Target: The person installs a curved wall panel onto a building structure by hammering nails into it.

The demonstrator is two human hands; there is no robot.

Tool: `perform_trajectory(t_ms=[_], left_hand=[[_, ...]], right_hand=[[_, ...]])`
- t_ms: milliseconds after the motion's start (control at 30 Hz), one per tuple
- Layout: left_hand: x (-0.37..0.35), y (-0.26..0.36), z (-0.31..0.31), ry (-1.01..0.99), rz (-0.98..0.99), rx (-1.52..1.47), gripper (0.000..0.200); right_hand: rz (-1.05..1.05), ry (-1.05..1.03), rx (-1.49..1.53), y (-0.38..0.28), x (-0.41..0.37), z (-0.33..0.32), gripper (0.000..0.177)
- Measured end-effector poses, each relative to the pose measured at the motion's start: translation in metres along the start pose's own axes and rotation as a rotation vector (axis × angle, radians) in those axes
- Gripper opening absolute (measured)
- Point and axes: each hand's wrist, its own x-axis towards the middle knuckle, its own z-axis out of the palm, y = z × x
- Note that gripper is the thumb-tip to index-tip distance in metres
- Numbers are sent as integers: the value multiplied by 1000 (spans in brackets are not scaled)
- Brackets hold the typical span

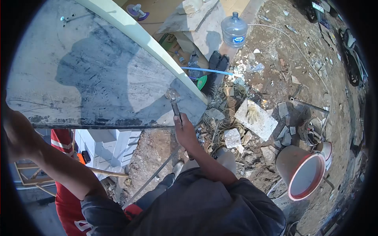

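My right hand (pixel 185 133) is closed around the dark handle of a short hand tool (pixel 175 103). The tool's pale, worn head rests on or just above a large grey panel (pixel 138 84) near its right corner; I cannot make out whether it is a hammer or a scraper. Dark smears mark the panel, and my shadow falls across it. At the far left my left hand (pixel 16 128) reaches up beside the panel's lower left corner. Its fingers are lost in the dark rim of the view, so what it touches is hidden.
A pale beam (pixel 138 33) borders the panel. Broken slabs (pixel 256 119), rubble and cords litter the ground to the right, along with a white bucket (pixel 293 169). Farther back stand a water jug (pixel 234 30) and dark boots (pixel 218 61). Someone's red clothing (pixel 67 196) shows below left.
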Motion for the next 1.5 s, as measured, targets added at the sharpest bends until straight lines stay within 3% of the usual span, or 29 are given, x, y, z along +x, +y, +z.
perform_trajectory(t_ms=[67, 100, 133, 167, 200, 267, 333, 433, 500, 733, 833, 900, 933, 1000, 1067, 1100, 1200, 1233, 1267, 1300, 1333, 1367, 1400, 1433, 1500], left_hand=[[-91, 31, -33, 359, -322, -68, 18], [-132, 68, -29, 433, -542, -320, 15], [-184, 82, -24, 384, -652, -298, 27], [-223, 111, -23, 234, -967, -366, 45], [-264, 116, -18, 29, -986, -319, 62], [-287, 131, 3, 0, -980, -324, 75], [-271, 143, 14, -32, -1296, -390, 81], [-270, 134, 46, 186, -1324, -273, 87], [-283, 129, 59, 203, -1276, -226, 89], [-275, 136, 54, 62, -1149, 51, 95], [-283, 134, 50, 95, -1191, 38, 101], [-289, 131, 44, 85, -1049, -90, 101], [-306, 137, 38, 88, -1062, -70, 101], [-357, 159, 29, -137, -1153, -116, 97], [-378, 197, 23, -338, -1439, -166, 102], [-387, 201, 26, -339, -1445, -160, 102], [-433, 209, 61, -227, -1223, 62, 106], [-456, 218, 73, -193, -1151, 137, 107], [-471, 232, 76, -185, -1077, 207, 108], [-488, 237, 80, -93, -1243, 8, 108], [-481, 230, 82, 4, -1232, -136, 102], [-473, 224, 82, 99, -1217, -280, 97], [-478, 214, 87, 194, -1025, -366, 86], [-502, 187, 97, -310, -1002, -161, 67], [-508, 177, 93, -782, -942, 68, 49]], right_hand=[[-55, 44, 23, 8, 4, -2, 40], [-152, 130, 1, 20, 9, 3, 42], [-180, 127, 3, 18, 12, -2, 42], [-145, 57, -3, 17, 11, -9, 40], [-119, -14, -12, 15, 13, -15, 39], [-176, 2, 3, 14, 11, -17, 38], [-229, -22, 1, 20, 21, -20, 37], [-277, 13, -60, 18, 27, -18, 35], [-289, 13, -106, 19, 32, -22, 34], [-256, -128, -175, 18, 41, -40, 36], [-174, -142, -116, 26, 42, -42, 34], [-170, -157, -80, 31, 47, -42, 34], [-165, -173, -72, 31, 47, -47, 34], [-171, -197, -65, 26, 53, -53, 35], [-47, -256, -5, 19, 49, -62, 36], [-23, -274, 20, 14, 46, -64, 35], [-130, -263, -91, 24, 53, -73, 35], [-144, -268, -93, 42, 63, -78, 35], [-287, -276, -92, 69, 67, -83, 36], [-344, -287, -85, 111, 67, -88, 36], [-401, -298, -78, 154, 66, -94, 37], [-312, -416, 36, 211, 70, -98, 38], [-232, -537, 149, 270, 77, -95, 39], [-235, -482, -23, 334, 74, -89, 37], [-268, -470, -320, 442, 74, -76, 34]])
